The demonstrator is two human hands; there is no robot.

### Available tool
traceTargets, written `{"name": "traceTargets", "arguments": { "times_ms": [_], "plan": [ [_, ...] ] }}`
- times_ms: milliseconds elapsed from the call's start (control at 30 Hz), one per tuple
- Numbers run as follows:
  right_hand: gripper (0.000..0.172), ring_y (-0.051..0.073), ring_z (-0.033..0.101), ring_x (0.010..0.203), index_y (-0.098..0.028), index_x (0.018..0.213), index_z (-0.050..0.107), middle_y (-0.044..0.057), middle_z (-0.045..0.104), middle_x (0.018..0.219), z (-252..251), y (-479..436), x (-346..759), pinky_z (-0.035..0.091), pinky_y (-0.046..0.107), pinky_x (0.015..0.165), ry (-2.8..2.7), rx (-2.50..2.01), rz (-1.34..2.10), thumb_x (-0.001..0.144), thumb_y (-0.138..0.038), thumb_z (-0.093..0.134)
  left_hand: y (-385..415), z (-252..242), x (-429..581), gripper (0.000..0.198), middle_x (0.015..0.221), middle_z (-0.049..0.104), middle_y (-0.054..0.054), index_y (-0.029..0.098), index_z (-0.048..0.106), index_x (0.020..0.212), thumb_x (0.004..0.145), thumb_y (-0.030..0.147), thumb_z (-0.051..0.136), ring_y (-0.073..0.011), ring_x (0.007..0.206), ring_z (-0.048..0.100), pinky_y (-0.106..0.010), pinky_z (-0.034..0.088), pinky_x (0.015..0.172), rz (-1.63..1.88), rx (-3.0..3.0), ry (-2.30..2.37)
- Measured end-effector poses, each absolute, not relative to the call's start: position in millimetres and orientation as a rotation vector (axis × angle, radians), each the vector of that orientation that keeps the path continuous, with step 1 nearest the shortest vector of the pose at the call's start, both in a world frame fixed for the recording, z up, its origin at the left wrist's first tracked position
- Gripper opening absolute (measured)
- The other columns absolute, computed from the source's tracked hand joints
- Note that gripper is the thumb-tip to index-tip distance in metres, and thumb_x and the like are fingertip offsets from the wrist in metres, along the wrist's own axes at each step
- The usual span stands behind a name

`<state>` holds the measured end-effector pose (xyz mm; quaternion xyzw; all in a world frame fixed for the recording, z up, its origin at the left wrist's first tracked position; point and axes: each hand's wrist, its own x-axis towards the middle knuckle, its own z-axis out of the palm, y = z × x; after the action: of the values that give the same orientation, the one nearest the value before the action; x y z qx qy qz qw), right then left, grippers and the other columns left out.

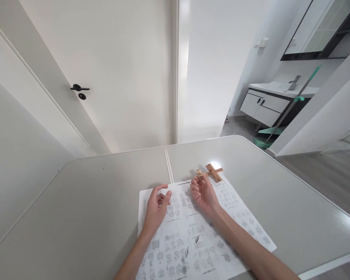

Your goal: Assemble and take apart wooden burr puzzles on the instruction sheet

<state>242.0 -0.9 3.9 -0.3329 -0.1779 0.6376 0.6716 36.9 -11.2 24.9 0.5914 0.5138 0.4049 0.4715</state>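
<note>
My right hand point(203, 194) is over the upper part of a printed sheet point(202, 254), its fingers curled and its thumb against a light wooden puzzle piece point(199, 173). Right beside that piece is a cross-shaped set of wooden puzzle pieces point(213, 173), at the sheet's far edge. Whether the two wooden parts are joined I cannot tell, as my thumb and fingers cover the spot. To the left, my left hand point(158, 203) hovers over or rests on the sheet, thumb and forefinger apart, with nothing between them. Rows of small drawings fill the paper.
The grey table point(84, 217) has a seam point(168, 165) across it and pale raised edging. Beyond stand a white door point(128, 74) with a black handle point(80, 89) and a wall. At right are a washbasin cabinet point(265, 103) and a green dustpan point(262, 142).
</note>
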Motion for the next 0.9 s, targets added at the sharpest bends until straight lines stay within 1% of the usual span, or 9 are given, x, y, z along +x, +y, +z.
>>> {"name": "traceTargets", "arguments": {
  "times_ms": [100, 200, 300, 367, 433, 567, 700, 800, 900],
  "plan": [
    [0.038, 0.010, 0.039, 0.047, -0.022, 0.078, 0.055, -0.004, 0.051, 0.065, 8.5, -4.5, 235.3, 0.032, 0.020, 0.037, -0.414, -0.772, 1.559, 0.085, -0.055, 0.074, -10.4, 24.2, 36.4, 0.041, 0.065, 0.055, 0.005, 0.023, 0.062, 0.113, 0.092, 0.058, 0.060, -0.0137, 0.058, 0.056, -0.023, 0.041, 0.054, 0.981, 1.469, 1.270],
    [0.038, 0.008, 0.042, 0.049, -0.019, 0.078, 0.058, -0.004, 0.053, 0.067, 13.5, -10.3, 227.0, 0.032, 0.019, 0.039, -0.492, -0.779, 1.681, 0.081, -0.049, 0.081, -9.8, 23.8, 36.0, 0.038, 0.064, 0.053, 0.005, 0.023, 0.063, 0.110, 0.093, 0.057, 0.060, -0.0142, 0.060, 0.056, -0.022, 0.040, 0.054, 0.965, 1.497, 1.281],
    [0.041, 0.008, 0.046, 0.051, -0.018, 0.074, 0.057, -0.003, 0.056, 0.067, 17.9, -15.6, 222.3, 0.034, 0.019, 0.041, -0.642, -0.809, 1.680, 0.080, -0.049, 0.083, -9.1, 22.4, 36.1, 0.037, 0.063, 0.053, 0.005, 0.023, 0.064, 0.108, 0.094, 0.056, 0.059, -0.0137, 0.059, 0.053, -0.022, 0.039, 0.053, 0.963, 1.511, 1.274],
    [0.042, 0.008, 0.046, 0.050, -0.018, 0.072, 0.056, -0.004, 0.055, 0.065, 18.7, -16.9, 223.3, 0.035, 0.019, 0.042, -0.684, -0.818, 1.661, 0.082, -0.049, 0.083, -8.7, 21.4, 36.2, 0.036, 0.063, 0.053, 0.005, 0.023, 0.065, 0.107, 0.094, 0.056, 0.059, -0.0133, 0.057, 0.052, -0.021, 0.038, 0.053, 0.968, 1.516, 1.270],
    [0.043, 0.007, 0.042, 0.047, -0.018, 0.070, 0.055, -0.005, 0.052, 0.061, 17.3, -15.9, 227.6, 0.032, 0.018, 0.039, -0.675, -0.803, 1.656, 0.085, -0.050, 0.079, -8.6, 20.8, 36.3, 0.035, 0.063, 0.054, 0.004, 0.023, 0.065, 0.107, 0.094, 0.055, 0.059, -0.0134, 0.058, 0.052, -0.021, 0.038, 0.052, 0.965, 1.514, 1.272],
    [0.044, 0.005, 0.028, 0.040, -0.020, 0.067, 0.052, -0.009, 0.039, 0.052, 12.7, -9.6, 243.8, 0.021, 0.017, 0.032, -0.551, -0.672, 1.609, 0.090, -0.050, 0.074, -9.1, 21.5, 36.0, 0.035, 0.064, 0.054, 0.004, 0.023, 0.065, 0.106, 0.094, 0.055, 0.058, -0.0138, 0.057, 0.053, -0.022, 0.037, 0.052, 0.957, 1.510, 1.277],
    [0.047, 0.005, 0.018, 0.036, -0.021, 0.066, 0.050, -0.010, 0.034, 0.048, 10.0, -3.0, 262.7, 0.018, 0.017, 0.027, -0.411, -0.474, 1.568, 0.095, -0.053, 0.067, -9.3, 21.8, 36.1, 0.035, 0.064, 0.054, 0.004, 0.022, 0.066, 0.106, 0.094, 0.054, 0.059, -0.0139, 0.058, 0.053, -0.022, 0.038, 0.052, 0.953, 1.510, 1.276],
    [0.047, 0.005, 0.017, 0.033, -0.021, 0.066, 0.048, -0.012, 0.033, 0.045, 6.1, 1.5, 273.5, 0.018, 0.017, 0.025, -0.291, -0.388, 1.576, 0.096, -0.053, 0.064, -9.0, 20.9, 36.5, 0.033, 0.064, 0.054, 0.004, 0.022, 0.066, 0.104, 0.094, 0.053, 0.059, -0.0140, 0.060, 0.054, -0.022, 0.037, 0.053, 0.956, 1.518, 1.280],
    [0.047, 0.005, 0.021, 0.031, -0.022, 0.066, 0.043, -0.012, 0.032, 0.043, -0.6, 5.4, 280.0, 0.019, 0.016, 0.024, -0.195, -0.310, 1.588, 0.097, -0.048, 0.066, -8.7, 20.2, 36.7, 0.033, 0.064, 0.053, 0.004, 0.022, 0.065, 0.103, 0.094, 0.053, 0.059, -0.0143, 0.060, 0.053, -0.022, 0.037, 0.053, 0.949, 1.518, 1.286]
  ]
}}
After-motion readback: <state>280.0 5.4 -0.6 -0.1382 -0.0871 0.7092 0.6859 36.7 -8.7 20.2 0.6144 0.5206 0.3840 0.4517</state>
